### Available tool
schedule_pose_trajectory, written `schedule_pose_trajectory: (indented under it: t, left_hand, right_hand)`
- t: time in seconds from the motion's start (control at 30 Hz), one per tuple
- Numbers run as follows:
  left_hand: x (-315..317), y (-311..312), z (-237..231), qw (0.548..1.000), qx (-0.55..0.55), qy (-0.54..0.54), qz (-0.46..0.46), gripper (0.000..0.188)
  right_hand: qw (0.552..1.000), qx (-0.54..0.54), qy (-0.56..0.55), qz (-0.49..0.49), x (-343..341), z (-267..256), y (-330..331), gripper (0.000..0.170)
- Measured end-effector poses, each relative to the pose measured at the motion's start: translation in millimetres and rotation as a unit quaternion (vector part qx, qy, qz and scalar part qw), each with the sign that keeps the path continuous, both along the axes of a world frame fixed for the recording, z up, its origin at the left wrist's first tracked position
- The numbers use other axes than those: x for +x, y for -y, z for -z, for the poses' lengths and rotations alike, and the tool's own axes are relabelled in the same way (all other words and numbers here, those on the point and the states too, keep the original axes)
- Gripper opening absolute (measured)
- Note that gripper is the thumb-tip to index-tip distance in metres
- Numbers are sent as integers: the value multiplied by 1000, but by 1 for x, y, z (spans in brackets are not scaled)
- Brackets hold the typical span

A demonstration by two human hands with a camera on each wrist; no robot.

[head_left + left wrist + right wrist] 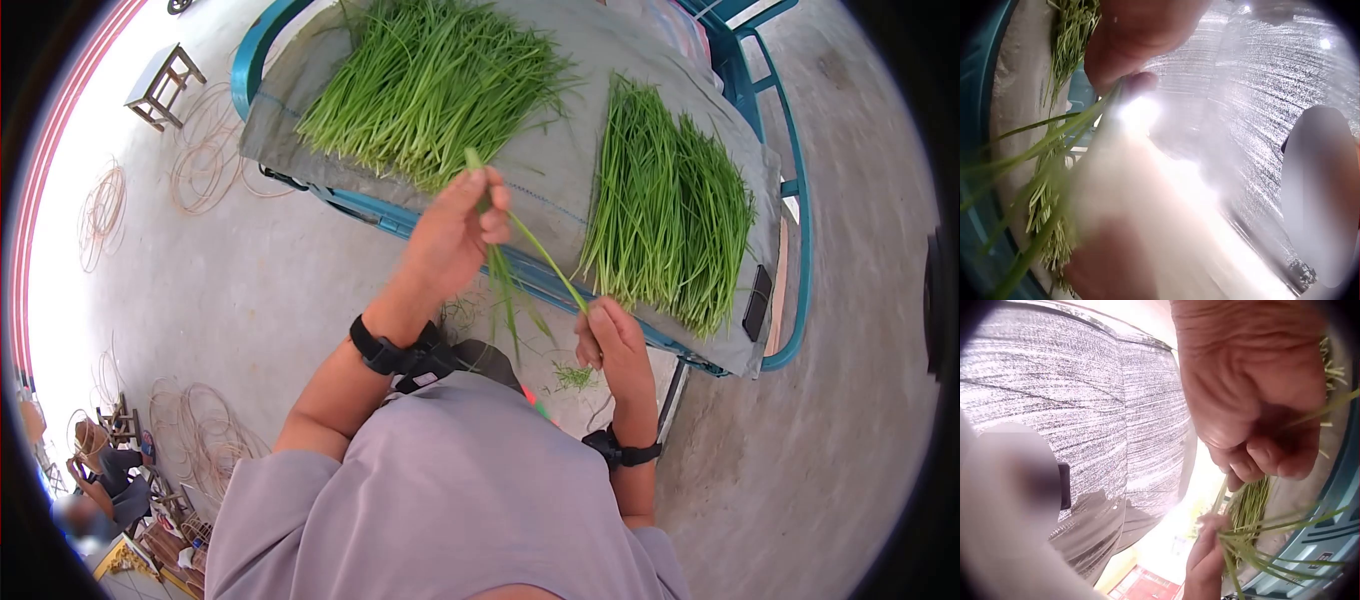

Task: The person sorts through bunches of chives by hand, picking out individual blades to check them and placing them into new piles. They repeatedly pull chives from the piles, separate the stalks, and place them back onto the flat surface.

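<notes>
My left hand (450, 235) grips a small bunch of chives (503, 285), pale ends poking up above the fingers and green leaves hanging below. Between the hands a single chive stalk (545, 257) runs taut-looking and slanted. Its lower end is pinched by the thumb and fingers of my right hand (615, 342). In the right wrist view the right hand (1247, 387) shows curled fingers, with the left hand (1205, 553) and its leaves beyond. Two large heaps lie ahead: a left chive pile (435, 85) and a right chive pile (670, 210).
Both piles rest on a grey sheet (545, 170) over a teal cart with a tubular rail (795, 250). A black phone (757, 302) lies at the sheet's right edge. On the floor are a stool (165, 85), wire-like coils (205, 430) and green scraps (572, 377). A person (110, 490) sits lower left.
</notes>
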State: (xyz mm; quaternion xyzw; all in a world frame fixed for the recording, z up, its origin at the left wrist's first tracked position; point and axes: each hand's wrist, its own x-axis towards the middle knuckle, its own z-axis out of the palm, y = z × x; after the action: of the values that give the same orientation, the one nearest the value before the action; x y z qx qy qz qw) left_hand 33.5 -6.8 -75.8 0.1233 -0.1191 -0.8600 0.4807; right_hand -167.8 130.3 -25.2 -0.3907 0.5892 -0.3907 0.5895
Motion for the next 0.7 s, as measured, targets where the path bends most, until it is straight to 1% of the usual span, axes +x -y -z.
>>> schedule_pose_trajectory:
  t: [0.07, 0.17, 0.27, 0.37, 0.47, 0.57, 0.67, 0.7]
  left_hand:
    - [13, 8, 7, 998, 17, -45, -39, 17]
    - [30, 14, 7, 992, 27, -80, -96, 18]
    - [43, 18, 4, 986, 2, -132, -102, 19]
    - [42, 15, -5, 986, -5, -147, -85, 18]
    - [40, 17, -3, 980, -13, -186, -74, 17]
    - [41, 20, -2, 975, -22, -214, -59, 18]
    - [40, 18, -8, 976, -31, -212, -44, 20]
    - [39, 17, -10, 976, -35, -210, -40, 20]
  right_hand:
    - [1000, -4, -5, 8, -10, -1, -11, 29]
    - [997, -33, -2, 64, -19, 0, -28, 28]
    - [993, -54, 13, 108, -29, 2, -40, 30]
    - [990, -79, 22, 118, -32, 4, -47, 29]
    - [975, -114, 32, 188, -37, 7, -52, 29]
    - [957, -146, 78, 239, -54, 8, -61, 25]
    - [955, -129, -6, 268, -59, 15, -69, 17]
    - [956, -133, -29, 258, -56, 14, -67, 15]
